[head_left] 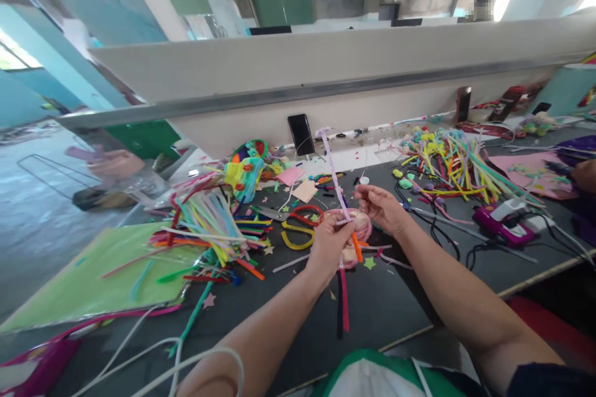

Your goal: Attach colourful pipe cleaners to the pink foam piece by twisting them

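A long lilac pipe cleaner (334,173) rises from my left hand (331,239), its fingers pinched round the lower part. An orange strip (356,248) sticks out below those fingers. My right hand (379,206) is raised just right of the lilac strip, fingers curled with the thumb near the fingertips; whether anything small is between them is hidden. Behind and below both hands lies a pink ring-shaped piece (365,227) on the dark table. A dark pink strip (344,301) hangs down beneath my left hand.
Scissors with red handles (310,216), a pipe-cleaner bundle (209,223) and a green sheet (102,273) lie left. A phone (301,134) leans on the partition. Right are another strip pile (456,161), a purple power device (505,226) with cables, and another person's hand (585,175).
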### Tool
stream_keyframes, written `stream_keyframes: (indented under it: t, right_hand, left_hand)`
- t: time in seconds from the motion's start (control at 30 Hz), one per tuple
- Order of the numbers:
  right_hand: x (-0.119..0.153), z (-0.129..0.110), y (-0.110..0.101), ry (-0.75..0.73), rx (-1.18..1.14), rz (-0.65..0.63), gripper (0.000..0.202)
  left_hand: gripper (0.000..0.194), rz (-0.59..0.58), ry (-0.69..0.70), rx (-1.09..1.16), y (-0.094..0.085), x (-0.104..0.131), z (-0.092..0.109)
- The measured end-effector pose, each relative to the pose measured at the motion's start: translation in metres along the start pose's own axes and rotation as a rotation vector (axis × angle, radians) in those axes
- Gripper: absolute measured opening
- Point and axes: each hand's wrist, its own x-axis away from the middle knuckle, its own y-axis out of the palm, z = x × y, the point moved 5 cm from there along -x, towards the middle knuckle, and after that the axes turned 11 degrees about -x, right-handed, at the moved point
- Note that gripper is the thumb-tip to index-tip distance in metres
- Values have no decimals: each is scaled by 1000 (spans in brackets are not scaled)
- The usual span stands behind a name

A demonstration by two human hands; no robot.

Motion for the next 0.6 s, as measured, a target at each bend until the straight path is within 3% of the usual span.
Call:
stream_keyframes:
  t: [0.33, 0.6]
  right_hand:
    - [1, 5, 4, -81, 97, 92, 19]
    - [3, 5, 6, -125, 212, 102, 22]
  left_hand:
    - [38, -33, -44, -29, 0, -2, -12]
    - [43, -159, -129, -81, 6, 4, -14]
